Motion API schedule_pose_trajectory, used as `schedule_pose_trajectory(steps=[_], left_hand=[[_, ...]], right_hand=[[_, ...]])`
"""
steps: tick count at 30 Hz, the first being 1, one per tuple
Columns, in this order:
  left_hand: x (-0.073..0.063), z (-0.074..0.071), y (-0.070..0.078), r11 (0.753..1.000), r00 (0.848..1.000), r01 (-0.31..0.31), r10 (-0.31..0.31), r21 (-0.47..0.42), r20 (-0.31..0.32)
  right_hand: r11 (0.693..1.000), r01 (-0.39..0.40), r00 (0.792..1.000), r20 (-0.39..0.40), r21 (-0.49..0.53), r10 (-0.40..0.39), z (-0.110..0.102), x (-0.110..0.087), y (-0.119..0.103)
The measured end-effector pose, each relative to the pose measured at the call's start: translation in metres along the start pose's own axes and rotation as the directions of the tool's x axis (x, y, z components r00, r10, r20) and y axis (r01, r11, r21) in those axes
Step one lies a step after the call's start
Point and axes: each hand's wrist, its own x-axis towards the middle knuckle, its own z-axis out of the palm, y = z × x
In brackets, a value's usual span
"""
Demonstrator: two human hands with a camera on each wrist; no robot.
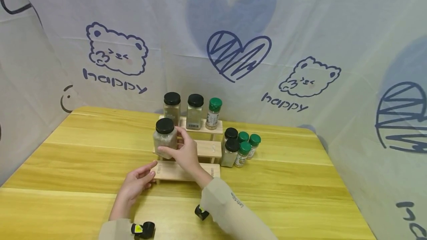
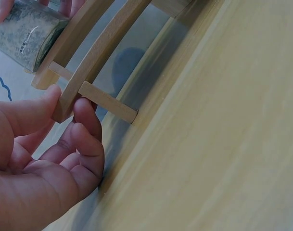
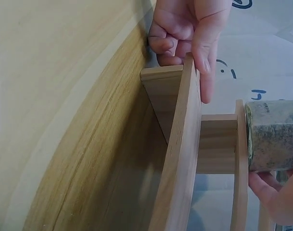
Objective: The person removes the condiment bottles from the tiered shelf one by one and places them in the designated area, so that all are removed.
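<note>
A three-step wooden spice rack stands on the table. My right hand grips a square glass spice jar with a black lid, upright at the left end of the middle step. In the right wrist view the base of the jar is right at the step's surface. My left hand pinches the left end of the lowest step, thumb on top and a finger below, as the left wrist view shows. Along the top step stand two black-lidded jars and one green-capped bottle.
Right beside the rack, two black-lidded jars and several green-capped spice bottles stand in a cluster on the wooden table. A printed cloth hangs behind the table's back edge.
</note>
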Motion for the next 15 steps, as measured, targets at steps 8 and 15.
schedule_pose_trajectory(steps=[8, 15], left_hand=[[-0.001, -0.001, 0.0, 1.0, 1.0, -0.006, 0.006, -0.002, 0.011], [0.0, -0.001, 0.0, 1.0, 1.0, 0.001, -0.001, -0.007, 0.008]], right_hand=[[0.999, 0.019, 1.0, -0.022, 0.034, -0.019, 0.0, 0.001, 0.02], [0.998, 0.034, 0.999, -0.025, 0.06, -0.032, -0.003, -0.002, 0.017]])
